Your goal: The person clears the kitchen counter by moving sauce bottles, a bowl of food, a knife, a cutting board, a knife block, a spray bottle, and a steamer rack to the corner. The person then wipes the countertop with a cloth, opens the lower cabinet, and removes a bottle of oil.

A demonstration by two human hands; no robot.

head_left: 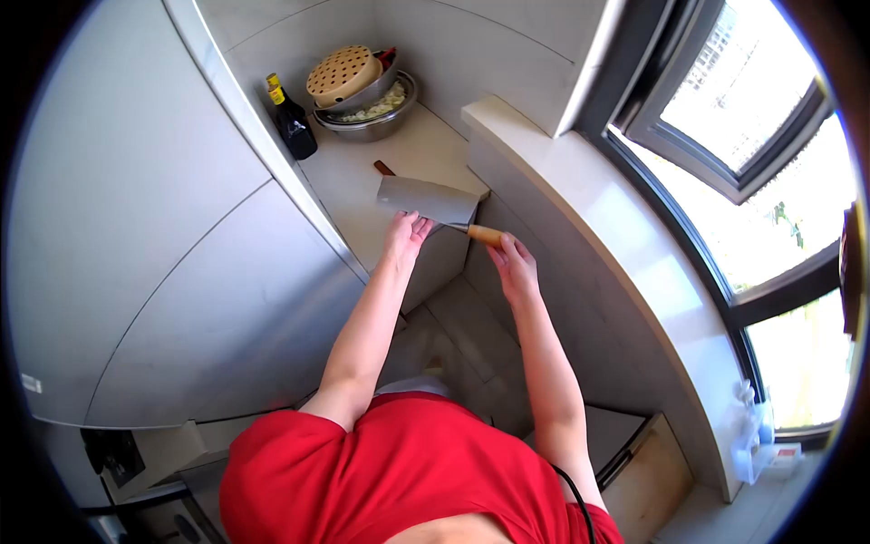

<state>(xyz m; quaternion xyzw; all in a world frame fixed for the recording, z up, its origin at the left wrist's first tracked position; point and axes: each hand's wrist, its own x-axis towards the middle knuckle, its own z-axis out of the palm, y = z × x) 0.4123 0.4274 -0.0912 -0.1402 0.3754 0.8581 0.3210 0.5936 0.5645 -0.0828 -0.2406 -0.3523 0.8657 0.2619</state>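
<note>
A cleaver with a broad grey blade [426, 198] is held level in front of me, just over the counter's near edge. My right hand [515, 265] is closed round its pale wooden handle [486, 236], at the right. At the near long edge of the blade, my left hand [410, 234] has its fingers closed against the metal; its fingertips are partly hidden. Beyond the blade, a dark brown handle [383, 168] sticks out over the counter [349, 195]; whatever it belongs to is hidden behind the cleaver.
A bottle with a yellow cap [292, 122] stands at the counter's back left. Beside it, stacked metal bowls [367, 130] hold pale food, topped by a tan perforated basket [344, 74]. A white ledge [607, 231] runs under the open window [725, 100] at right. A tall grey panel [136, 227] rises at left.
</note>
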